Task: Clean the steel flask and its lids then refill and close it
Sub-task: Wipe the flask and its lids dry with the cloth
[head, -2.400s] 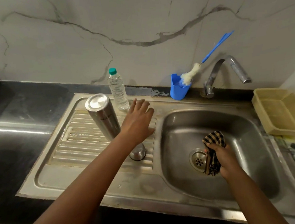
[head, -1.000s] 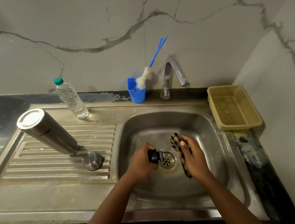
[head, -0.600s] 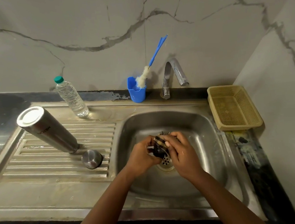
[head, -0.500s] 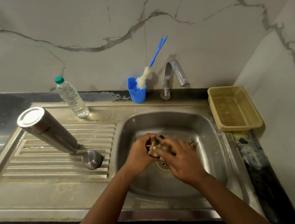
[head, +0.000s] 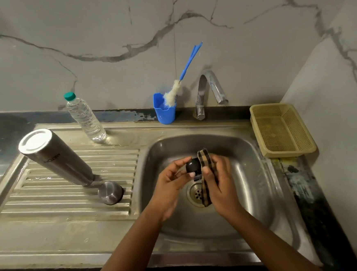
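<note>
left hand: fingertips pinch black inner lid, held over the sink basin above the drain. right hand: grips checked cloth, pressed against the lid's right side. steel flask: inverted on drainboard, left. steel cap: just beside its near end. water bottle, blue cup with brush: far edge.
</note>
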Demonstrator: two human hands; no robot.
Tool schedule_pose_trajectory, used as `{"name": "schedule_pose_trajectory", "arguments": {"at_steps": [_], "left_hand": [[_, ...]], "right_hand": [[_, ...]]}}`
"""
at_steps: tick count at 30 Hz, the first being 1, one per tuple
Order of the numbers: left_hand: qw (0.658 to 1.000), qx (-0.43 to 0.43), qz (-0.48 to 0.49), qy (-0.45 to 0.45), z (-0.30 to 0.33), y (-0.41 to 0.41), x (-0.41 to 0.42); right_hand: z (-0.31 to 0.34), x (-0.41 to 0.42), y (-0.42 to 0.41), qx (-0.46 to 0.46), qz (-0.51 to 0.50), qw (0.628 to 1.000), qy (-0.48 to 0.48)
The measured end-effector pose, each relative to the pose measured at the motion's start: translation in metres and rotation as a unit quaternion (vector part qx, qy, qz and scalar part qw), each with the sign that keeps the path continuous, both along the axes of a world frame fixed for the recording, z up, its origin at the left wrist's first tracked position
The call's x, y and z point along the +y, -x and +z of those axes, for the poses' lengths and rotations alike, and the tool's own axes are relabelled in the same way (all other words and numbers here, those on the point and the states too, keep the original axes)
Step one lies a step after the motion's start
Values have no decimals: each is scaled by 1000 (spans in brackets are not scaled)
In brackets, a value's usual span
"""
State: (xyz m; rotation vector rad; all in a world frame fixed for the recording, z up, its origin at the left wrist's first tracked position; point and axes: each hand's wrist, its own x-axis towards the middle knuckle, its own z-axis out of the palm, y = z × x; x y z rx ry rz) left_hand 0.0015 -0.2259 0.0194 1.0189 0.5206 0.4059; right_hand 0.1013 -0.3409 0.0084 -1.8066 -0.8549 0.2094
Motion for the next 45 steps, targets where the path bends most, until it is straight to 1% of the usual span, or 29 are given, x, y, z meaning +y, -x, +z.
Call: {"name": "schedule_pose_trajectory", "arguments": {"at_steps": [3, 5, 6, 7, 8, 10, 11, 12, 13, 15, 17, 19, 21, 24, 27, 28, 30, 32, 33, 34, 35, 36, 37, 38, 39, 40, 41, 42, 45], "left_hand": [[998, -14, -13, 64, -2, 0, -7], [997, -21, 1, 74, -3, 3, -5], [997, -26, 9, 71, -4, 5, -2], [997, -31, 14, 65, -4, 7, 0], [997, -39, 14, 60, -3, 9, 2], [998, -54, -3, 44, 0, 11, 5], [998, -54, -8, 31, 2, 11, 5], [999, -48, -8, 17, 3, 11, 5], [999, -37, 0, 3, 5, 10, 4], [999, -12, 24, -19, 6, 9, 3], [999, 0, 26, -24, 6, 8, 2], [1000, -2, 10, -7, 6, 7, 1], [1000, 5, 10, -8, 7, 7, 3], [1000, 6, 24, -19, 9, 9, 5], [1000, -10, 17, -17, 12, 10, 5], [1000, -18, 13, -17, 13, 9, 5], [999, -37, 9, -7, 13, 9, 4], [999, -44, 12, 20, 12, 9, 4], [998, -44, 12, 33, 11, 9, 4], [998, -42, 11, 39, 9, 10, 4], [998, -40, 6, 42, 9, 10, 5], [998, -40, 0, 43, 8, 10, 6], [998, -41, -7, 46, 8, 10, 8], [998, -43, -12, 51, 8, 11, 10], [997, -45, -17, 56, 9, 12, 11], [997, -47, -19, 55, 10, 13, 13], [998, -44, -17, 44, 11, 13, 14], [999, -33, -12, 21, 11, 13, 15], [999, 17, 5, -39, 12, 10, 10]], "right_hand": [[-2, -1, 10, -77, 31, 996, 12], [1, 0, 10, -84, 53, 995, -5], [3, 1, 9, -64, 59, 996, -19], [5, 3, 8, -17, 62, 997, -35], [8, 4, 7, 67, 60, 995, -50], [12, 6, 5, 265, 64, 959, -79], [12, 6, 3, 315, 67, 943, -83], [12, 6, 1, 317, 67, 943, -74], [11, 5, 0, 300, 66, 949, -67], [9, 6, 0, 232, 48, 970, -54], [4, 7, 0, 133, 14, 990, -41], [1, 7, 4, 35, 1, 999, -40], [1, 5, 8, -24, 33, 998, -45], [4, 5, 6, -46, 65, 995, -55], [8, 11, -5, 13, 31, 998, -54], [10, 11, -6, 5, 26, 998, -54], [10, 6, -5, -63, 43, 995, -60], [11, 1, -2, -147, 92, 983, -62], [11, 0, -2, -167, 109, 978, -61], [11, 1, -2, -163, 114, 978, -61], [10, 4, -3, -129, 112, 983, -65], [11, 7, -3, -64, 105, 990, -69], [13, 10, -2, 29, 99, 992, -72], [16, 12, 0, 140, 98, 982, -80], [18, 14, 1, 239, 98, 962, -90], [18, 15, 0, 304, 88, 944, -94], [17, 15, -1, 327, 77, 937, -96], [17, 15, -1, 313, 60, 943, -93], [9, 16, 2, 203, 20, 977, -64]]}}
